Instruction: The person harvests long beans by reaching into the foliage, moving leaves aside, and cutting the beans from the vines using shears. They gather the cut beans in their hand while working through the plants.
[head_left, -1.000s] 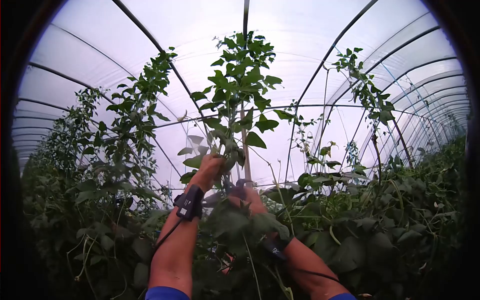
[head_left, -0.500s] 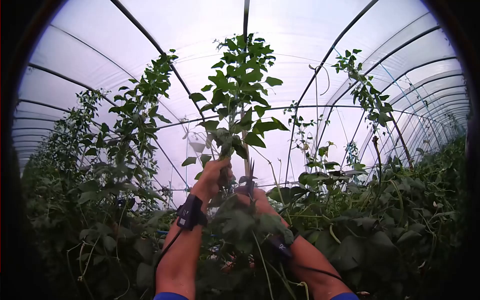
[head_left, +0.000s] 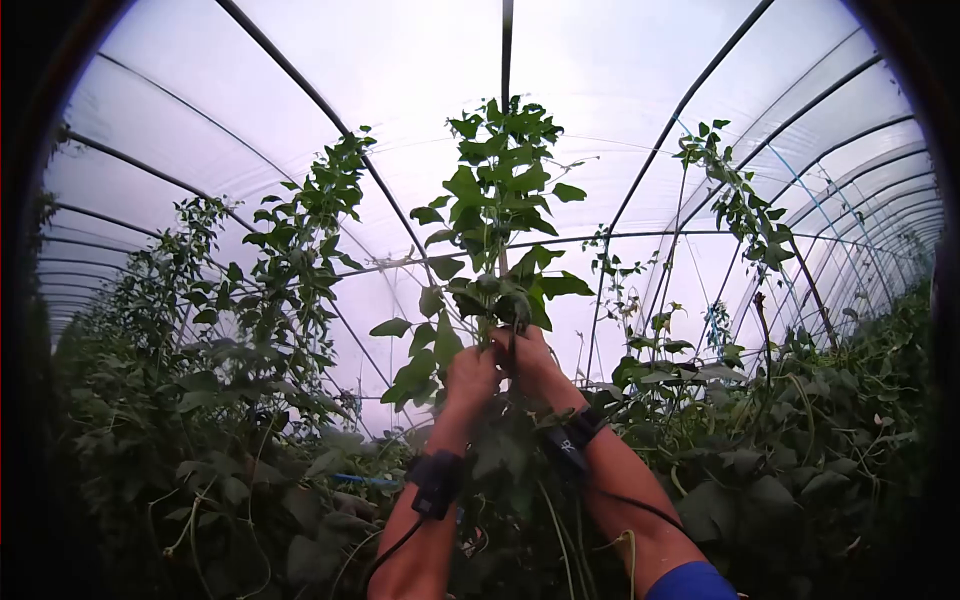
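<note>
A tall bundle of climbing vine (head_left: 505, 215) with broad green leaves rises in front of me along a thin upright support. My left hand (head_left: 474, 376) is closed around its stems, just under the leafy part. Right beside it, at the same height, my right hand (head_left: 530, 360) is closed with the fingertips against the stems. A dark pair of snips (head_left: 513, 343) shows only in part between its fingers, the blades largely lost against the leaves. Both wrists wear black strapped devices with cables.
Dense bean-like foliage (head_left: 760, 470) fills the lower view on both sides. More climbing vines stand to the left (head_left: 305, 250) and right (head_left: 745, 215). Dark hoops (head_left: 690, 95) carry the plastic film overhead. Pale thin pods or stems hang low among the leaves.
My left hand has shifted right and down along the stems, meeting my right hand, which has risen. The snips, upright and plain before, are now mostly hidden. The view has tilted up slightly.
</note>
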